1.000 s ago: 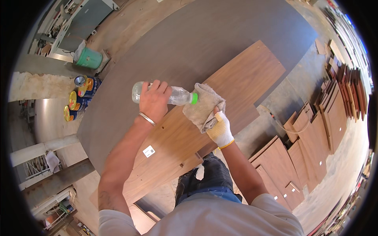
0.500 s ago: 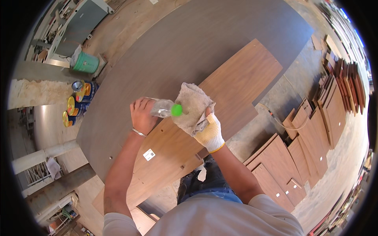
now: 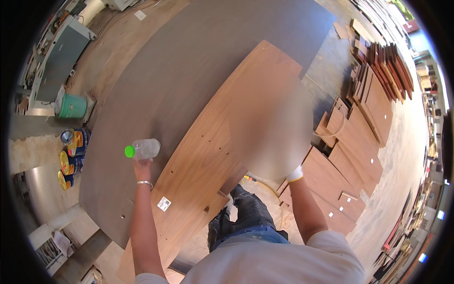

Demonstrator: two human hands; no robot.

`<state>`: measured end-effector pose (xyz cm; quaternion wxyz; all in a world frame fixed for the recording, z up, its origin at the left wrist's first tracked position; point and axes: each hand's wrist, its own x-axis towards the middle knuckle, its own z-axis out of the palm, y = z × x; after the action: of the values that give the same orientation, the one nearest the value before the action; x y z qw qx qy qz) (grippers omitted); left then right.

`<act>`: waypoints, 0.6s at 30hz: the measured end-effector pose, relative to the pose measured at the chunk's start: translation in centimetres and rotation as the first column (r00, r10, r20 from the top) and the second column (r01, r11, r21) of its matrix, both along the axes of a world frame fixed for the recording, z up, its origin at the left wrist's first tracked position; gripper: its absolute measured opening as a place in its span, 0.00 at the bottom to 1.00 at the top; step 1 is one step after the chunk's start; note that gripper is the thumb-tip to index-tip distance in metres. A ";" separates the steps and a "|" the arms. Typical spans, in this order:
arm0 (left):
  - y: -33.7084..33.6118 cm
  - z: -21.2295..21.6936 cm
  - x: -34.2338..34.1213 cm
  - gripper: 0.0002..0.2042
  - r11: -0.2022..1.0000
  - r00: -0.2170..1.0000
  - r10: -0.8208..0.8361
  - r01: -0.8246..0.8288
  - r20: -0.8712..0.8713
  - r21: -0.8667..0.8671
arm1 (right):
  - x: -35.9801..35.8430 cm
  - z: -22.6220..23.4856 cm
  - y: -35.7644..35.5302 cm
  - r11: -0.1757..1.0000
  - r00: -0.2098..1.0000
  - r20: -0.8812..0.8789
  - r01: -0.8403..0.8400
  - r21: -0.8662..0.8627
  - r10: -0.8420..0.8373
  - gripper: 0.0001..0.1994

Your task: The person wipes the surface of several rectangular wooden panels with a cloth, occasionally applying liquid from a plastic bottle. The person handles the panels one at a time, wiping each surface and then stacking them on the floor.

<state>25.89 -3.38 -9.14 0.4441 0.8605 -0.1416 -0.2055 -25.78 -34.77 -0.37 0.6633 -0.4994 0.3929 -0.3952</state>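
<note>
On the far left, well apart from the long brown wooden panel [image 3: 222,137], stand a green plastic bucket [image 3: 72,106] and some yellow and blue tin cans [image 3: 71,158] on the floor. Nearer to the panel, just beside its left edge, the left hand [image 3: 142,166] is clenched around a clear plastic bottle with a green cap [image 3: 143,148]. The bottle lies sideways in the hand, cap pointing away from the panel, over the grey sheet [image 3: 156,90] under the panel. On the panel, close to its near end, sits a small white label [image 3: 164,204].

At the panel's right edge the right hand [image 3: 293,174] shows only a white glove cuff; the rest is a blur, so I cannot tell whether it grasps anything. Right of the panel, more brown boards [image 3: 359,137] lean in stacks.

I think liquid could spill on the panel if the sideways bottle is squeezed and its cap is loose.
</note>
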 end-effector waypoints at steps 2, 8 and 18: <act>1.4 0.7 -2.5 0.24 0.975 0.993 -0.075 0.053 0.095 0.216 | 5.1 3.8 4.5 0.759 0.603 -0.775 -0.590 -0.275 0.188 0.14; 7.7 6.9 -13.5 0.21 0.832 0.791 -0.370 0.049 0.488 0.552 | 10.1 4.3 12.5 0.424 0.591 -0.770 -0.777 -0.465 0.241 0.22; 7.1 6.9 -14.6 0.21 0.851 0.754 -0.369 0.040 0.543 0.523 | 3.5 -2.5 -23.8 0.934 0.553 -0.756 0.136 -0.331 -0.349 0.38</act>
<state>11.27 3.71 -2.21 0.1174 0.9393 -0.3220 0.0146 -22.25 -58.53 -2.88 0.2880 -0.6383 0.6656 -0.2581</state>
